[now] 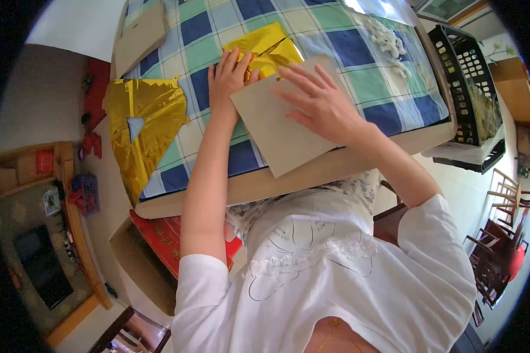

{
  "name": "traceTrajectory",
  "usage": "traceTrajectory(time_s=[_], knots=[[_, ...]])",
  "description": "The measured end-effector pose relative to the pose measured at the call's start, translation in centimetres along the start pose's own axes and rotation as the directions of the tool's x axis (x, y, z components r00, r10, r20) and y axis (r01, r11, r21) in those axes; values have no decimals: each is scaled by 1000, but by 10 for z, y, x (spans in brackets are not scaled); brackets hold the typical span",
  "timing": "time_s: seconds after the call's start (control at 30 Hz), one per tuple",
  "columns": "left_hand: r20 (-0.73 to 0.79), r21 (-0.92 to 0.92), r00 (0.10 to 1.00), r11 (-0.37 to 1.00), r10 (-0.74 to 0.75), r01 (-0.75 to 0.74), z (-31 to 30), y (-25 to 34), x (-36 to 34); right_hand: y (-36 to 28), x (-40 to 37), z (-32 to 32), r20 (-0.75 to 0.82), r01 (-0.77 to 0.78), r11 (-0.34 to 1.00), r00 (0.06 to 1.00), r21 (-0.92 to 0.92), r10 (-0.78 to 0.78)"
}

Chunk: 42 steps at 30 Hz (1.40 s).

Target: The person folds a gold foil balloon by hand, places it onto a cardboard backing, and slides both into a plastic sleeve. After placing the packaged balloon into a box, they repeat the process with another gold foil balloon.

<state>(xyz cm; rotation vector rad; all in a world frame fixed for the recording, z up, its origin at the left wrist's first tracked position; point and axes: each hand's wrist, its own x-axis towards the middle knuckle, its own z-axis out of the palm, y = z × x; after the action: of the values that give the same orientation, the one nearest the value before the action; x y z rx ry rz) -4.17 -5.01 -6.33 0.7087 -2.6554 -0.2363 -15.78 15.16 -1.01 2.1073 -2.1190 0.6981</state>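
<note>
On a checked cloth [253, 12] in blue, green and white lies a piece of shiny gold foil [265, 42]. My left hand [228, 76] rests on the foil's left edge, fingers spread. A beige board [282, 126] lies at an angle over the near part of the foil and reaches the table's front edge. Above the board's right part is my right hand [321, 106], its fingers apart and slightly blurred. Whether it touches the board, I cannot tell. A larger gold foil sheet [150, 112] with a cut-out hole hangs over the table's left corner.
More beige board [141, 38] lies at the far left of the table. Crumpled white material [386, 38] is at the far right. Beyond the right edge stands a black plastic crate [465, 82]. A cardboard box [138, 253] with red items sits below the left corner.
</note>
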Motion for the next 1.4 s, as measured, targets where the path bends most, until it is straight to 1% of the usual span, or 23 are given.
traceTrajectory(time_s=[0.03,0.13,0.23,0.33,0.43,0.53,0.57,0.67,0.77,0.83,0.93,1.03,1.13,1.23,1.27,1.37,1.4], knots=[[-7,3,1000,1000,0,0,0,0,0,0,0,7,43,30,1000,999,-10,-30],[-78,10,996,999,37,-36,5,-3,-1,1,-8,20,119,29,999,993,-25,-26],[-121,24,990,998,68,-66,8,-6,-1,2,-12,21,122,26,999,992,-18,-24],[-111,-54,991,995,77,-84,6,-8,1,3,-12,22,111,29,1000,993,-12,-28],[-109,-307,994,950,20,-53,-3,-12,6,2,-11,21,119,20,1000,993,2,-20],[-184,-469,979,883,-94,-3,-20,-9,4,3,-12,21,114,21,1000,993,7,-21],[-220,-406,973,913,-65,-31,-22,-10,1,3,-12,21,114,21,1000,993,6,-21],[-169,-277,983,954,66,-112,-33,12,-17,2,-12,21,106,21,1000,994,8,-22],[-37,-187,971,953,235,-238,-32,47,-46,3,-12,23,89,16,1000,996,23,-18],[-16,-175,967,952,253,-252,-28,51,-55,4,-13,25,90,-1,999,996,37,-2],[1,-191,966,948,260,-255,-27,52,-57,3,-10,18,107,-64,988,993,139,49],[11,-186,965,949,262,-256,-27,52,-57,15,-12,10,34,-82,935,997,346,75],[14,-181,966,951,259,-252,-25,51,-57,24,-19,0,14,-83,995,996,51,83],[-22,-204,966,945,256,-255,-25,53,-56,28,-27,9,37,-82,996,996,21,82],[-38,-214,967,943,252,-254,-25,53,-56,29,-28,9,38,-87,996,996,24,86],[-88,-376,994,922,62,-91,-25,45,-49,27,-29,9,36,-88,996,996,26,87],[-82,-452,992,890,-100,52,-26,43,-44,28,-28,10,32,-83,996,996,20,82]])
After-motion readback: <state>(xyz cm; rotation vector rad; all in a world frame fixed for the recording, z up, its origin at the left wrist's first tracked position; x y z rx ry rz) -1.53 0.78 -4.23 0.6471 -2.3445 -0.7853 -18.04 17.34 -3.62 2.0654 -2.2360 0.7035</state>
